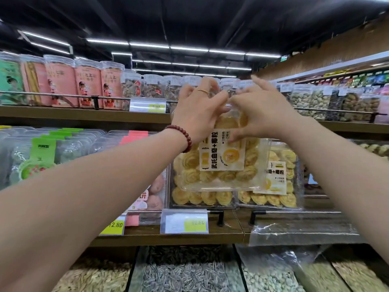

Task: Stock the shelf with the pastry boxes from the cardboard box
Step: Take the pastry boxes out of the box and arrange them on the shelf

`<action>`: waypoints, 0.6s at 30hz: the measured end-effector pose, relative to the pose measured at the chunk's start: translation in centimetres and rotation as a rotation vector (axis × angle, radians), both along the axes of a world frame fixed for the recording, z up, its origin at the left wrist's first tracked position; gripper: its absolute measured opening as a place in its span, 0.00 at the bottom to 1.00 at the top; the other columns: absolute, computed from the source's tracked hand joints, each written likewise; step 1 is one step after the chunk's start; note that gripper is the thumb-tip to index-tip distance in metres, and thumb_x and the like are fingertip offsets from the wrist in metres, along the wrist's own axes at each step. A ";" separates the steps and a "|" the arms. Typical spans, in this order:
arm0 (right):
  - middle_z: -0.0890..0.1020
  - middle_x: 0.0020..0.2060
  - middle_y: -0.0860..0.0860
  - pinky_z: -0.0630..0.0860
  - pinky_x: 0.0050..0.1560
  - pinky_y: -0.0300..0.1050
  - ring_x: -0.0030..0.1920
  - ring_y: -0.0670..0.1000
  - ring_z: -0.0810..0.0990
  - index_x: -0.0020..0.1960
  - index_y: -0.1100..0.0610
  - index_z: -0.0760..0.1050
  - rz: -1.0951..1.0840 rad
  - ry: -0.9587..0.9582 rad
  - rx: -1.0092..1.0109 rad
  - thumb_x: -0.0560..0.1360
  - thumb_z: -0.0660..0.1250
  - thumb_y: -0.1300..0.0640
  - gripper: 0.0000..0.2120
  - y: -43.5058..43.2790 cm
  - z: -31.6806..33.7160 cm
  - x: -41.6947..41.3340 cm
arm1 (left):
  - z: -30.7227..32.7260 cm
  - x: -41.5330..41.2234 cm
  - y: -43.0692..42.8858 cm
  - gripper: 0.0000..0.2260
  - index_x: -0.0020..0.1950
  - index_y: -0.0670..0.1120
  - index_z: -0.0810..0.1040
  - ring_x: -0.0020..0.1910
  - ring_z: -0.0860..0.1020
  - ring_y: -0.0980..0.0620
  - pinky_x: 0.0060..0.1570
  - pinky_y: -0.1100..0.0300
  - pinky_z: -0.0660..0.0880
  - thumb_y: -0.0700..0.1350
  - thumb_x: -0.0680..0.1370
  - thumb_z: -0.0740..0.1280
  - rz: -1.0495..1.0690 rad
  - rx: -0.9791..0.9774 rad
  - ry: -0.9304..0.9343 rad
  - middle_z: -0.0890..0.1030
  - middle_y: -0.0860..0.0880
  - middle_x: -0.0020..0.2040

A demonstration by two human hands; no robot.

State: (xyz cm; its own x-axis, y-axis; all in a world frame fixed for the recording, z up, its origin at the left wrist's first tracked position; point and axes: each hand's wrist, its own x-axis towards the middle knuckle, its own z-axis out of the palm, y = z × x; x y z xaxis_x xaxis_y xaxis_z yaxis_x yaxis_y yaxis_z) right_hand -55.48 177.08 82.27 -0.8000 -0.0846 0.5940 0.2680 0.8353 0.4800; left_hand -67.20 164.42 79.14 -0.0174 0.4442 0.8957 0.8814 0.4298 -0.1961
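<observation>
Behind the fingers (203,92) the upper shelf (84,115) and its jars (153,85) block passage; below them stocked pastry boxes (202,198) fill the shelf (229,230); nearer the person, open air.

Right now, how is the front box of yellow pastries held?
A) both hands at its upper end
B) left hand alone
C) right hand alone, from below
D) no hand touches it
A: the left hand and the right hand both grip the upper end of the pastry box.
</observation>
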 end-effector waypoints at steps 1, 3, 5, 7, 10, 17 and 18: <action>0.79 0.56 0.53 0.66 0.64 0.51 0.60 0.56 0.75 0.54 0.55 0.69 -0.032 -0.014 -0.059 0.59 0.70 0.29 0.37 -0.2 -0.1 -0.1 | 0.0 0.1 0.0 0.11 0.51 0.50 0.74 0.51 0.75 0.47 0.62 0.47 0.60 0.53 0.78 0.57 0.011 -0.010 0.035 0.71 0.46 0.63; 0.77 0.49 0.51 0.70 0.45 0.49 0.51 0.57 0.76 0.51 0.54 0.66 -0.025 0.000 -0.218 0.60 0.72 0.32 0.33 -0.2 -1.0 -0.1 | -0.1 -0.1 0.0 0.14 0.52 0.51 0.75 0.57 0.73 0.45 0.66 0.44 0.58 0.56 0.76 0.55 0.059 -0.055 0.058 0.71 0.47 0.65; 0.77 0.51 0.50 0.70 0.43 0.47 0.49 0.54 0.76 0.54 0.52 0.68 0.001 0.064 -0.357 0.61 0.73 0.33 0.32 0.1 -2.2 -0.1 | -0.2 -0.7 -0.4 0.18 0.59 0.55 0.73 0.65 0.68 0.45 0.69 0.45 0.57 0.62 0.76 0.56 0.099 -0.065 -0.005 0.67 0.49 0.71; 0.78 0.51 0.49 0.72 0.45 0.47 0.50 0.53 0.77 0.58 0.51 0.70 -0.004 0.162 -0.566 0.60 0.75 0.36 0.33 1.2 -3.7 0.1 | -0.7 -1.5 -0.9 0.25 0.68 0.56 0.66 0.71 0.62 0.46 0.72 0.46 0.57 0.64 0.74 0.59 0.084 -0.012 -0.163 0.61 0.49 0.74; 0.78 0.46 0.47 0.76 0.48 0.50 0.49 0.52 0.77 0.53 0.52 0.72 0.073 0.372 -0.986 0.60 0.79 0.42 0.28 3.2 -6.7 0.5 | -3.3 -2.9 -2.1 0.37 0.74 0.48 0.59 0.73 0.60 0.47 0.72 0.49 0.58 0.66 0.72 0.62 0.125 0.065 -0.402 0.61 0.46 0.74; 0.80 0.55 0.54 0.79 0.56 0.57 0.54 0.55 0.80 0.56 0.56 0.73 0.246 0.524 -1.605 0.47 0.79 0.35 0.44 5.2 -14.8 -0.5 | -10.3 -3.8 -3.3 0.44 0.75 0.48 0.54 0.71 0.63 0.46 0.71 0.50 0.56 0.67 0.68 0.67 0.213 -0.179 -0.536 0.67 0.45 0.71; 0.79 0.57 0.54 0.78 0.57 0.57 0.56 0.55 0.79 0.59 0.57 0.72 0.264 0.503 -1.649 0.47 0.79 0.35 0.47 5.0 -15.6 -0.8 | -10.9 -3.7 -3.1 0.46 0.76 0.48 0.51 0.73 0.59 0.46 0.72 0.51 0.53 0.67 0.67 0.67 0.229 -0.219 -0.519 0.63 0.45 0.74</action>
